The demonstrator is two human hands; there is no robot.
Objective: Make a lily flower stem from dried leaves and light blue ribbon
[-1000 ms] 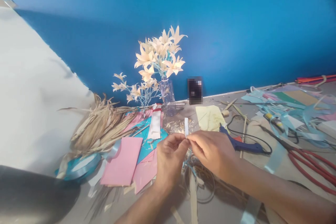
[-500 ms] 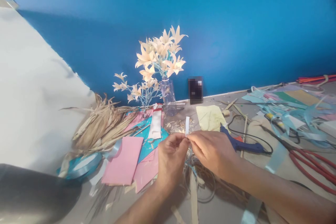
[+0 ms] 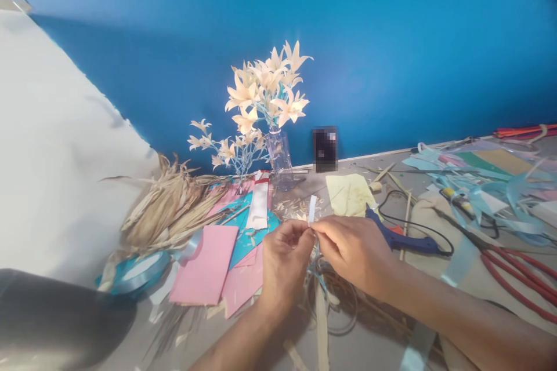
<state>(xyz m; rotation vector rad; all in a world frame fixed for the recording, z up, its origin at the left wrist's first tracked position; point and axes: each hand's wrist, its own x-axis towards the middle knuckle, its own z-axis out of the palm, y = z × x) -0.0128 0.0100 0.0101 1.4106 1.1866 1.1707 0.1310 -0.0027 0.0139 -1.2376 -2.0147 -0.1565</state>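
Note:
Both hands meet over the cluttered floor in front of me. My left hand [image 3: 285,264] and my right hand [image 3: 354,252] pinch the same small white strip [image 3: 312,209], which sticks up between the fingertips. A thin light blue ribbon [image 3: 317,269] hangs down from the pinch. Just behind the right hand lies a blue glue gun [image 3: 402,239] with its black cord.
Pink paper sheets [image 3: 204,266] and dried husks [image 3: 167,211] lie to the left, with a blue ribbon roll [image 3: 134,274]. A bottle of cream paper flowers [image 3: 267,98] stands against the blue wall. A yellow sheet [image 3: 349,193], ribbon scraps [image 3: 487,194] and red-handled cutters [image 3: 520,275] lie right.
The hands stay pinched on the strip; it tilts slightly to the right. Nothing else has visibly moved.

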